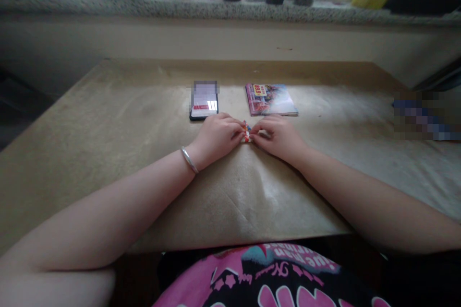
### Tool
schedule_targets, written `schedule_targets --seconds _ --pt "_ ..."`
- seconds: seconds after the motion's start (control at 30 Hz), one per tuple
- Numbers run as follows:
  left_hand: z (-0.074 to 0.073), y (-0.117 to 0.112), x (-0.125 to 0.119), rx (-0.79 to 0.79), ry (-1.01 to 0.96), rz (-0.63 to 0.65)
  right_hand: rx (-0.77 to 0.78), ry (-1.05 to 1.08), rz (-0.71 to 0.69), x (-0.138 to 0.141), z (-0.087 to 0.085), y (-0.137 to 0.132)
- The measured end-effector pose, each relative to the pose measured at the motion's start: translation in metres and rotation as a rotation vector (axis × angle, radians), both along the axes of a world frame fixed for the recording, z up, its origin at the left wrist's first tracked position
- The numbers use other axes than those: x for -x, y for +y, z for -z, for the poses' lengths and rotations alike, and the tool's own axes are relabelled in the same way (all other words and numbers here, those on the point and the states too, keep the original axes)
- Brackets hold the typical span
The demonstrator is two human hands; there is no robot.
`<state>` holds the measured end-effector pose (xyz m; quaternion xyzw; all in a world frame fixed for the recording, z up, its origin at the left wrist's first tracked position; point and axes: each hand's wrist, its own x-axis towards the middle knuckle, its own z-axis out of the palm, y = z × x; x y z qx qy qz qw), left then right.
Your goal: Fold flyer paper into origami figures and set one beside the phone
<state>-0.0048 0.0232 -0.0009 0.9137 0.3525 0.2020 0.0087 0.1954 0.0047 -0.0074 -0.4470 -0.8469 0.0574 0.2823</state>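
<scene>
Both my hands rest on a table covered with brown paper. Between them they pinch a small folded piece of colourful paper, red, white and blue, which lies on the table. My left hand, with a silver bangle on the wrist, has its fingers curled against the piece's left side. From the right, my right hand presses on it with closed fingertips. Most of the little piece is hidden by my fingers.
A phone lies face up just beyond my left hand. A colourful printed booklet lies beyond my right hand. Jars, bottles and other items stand on the stone window ledge at the back. A blurred object sits far right.
</scene>
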Motion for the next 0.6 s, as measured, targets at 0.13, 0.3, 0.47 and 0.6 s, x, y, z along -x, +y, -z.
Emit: schedule_targets --seconds 0.13,0.3,0.47,0.6 --pt "-0.002 -0.004 -0.001 -0.006 0.022 -0.024 -0.098 -0.185 -0.142 -0.005 -0.008 -0.006" --pt "-0.001 -0.005 -0.001 0.005 0.026 -0.048 -0.206 -0.410 -0.188 -0.008 -0.013 -0.010" --pt "0.000 -0.005 -0.002 -0.018 0.045 -0.069 -0.253 -0.483 -0.220 -0.007 -0.014 -0.011" --pt "-0.001 -0.006 -0.002 -0.022 0.055 -0.083 -0.252 -0.488 -0.244 -0.007 -0.015 -0.010"
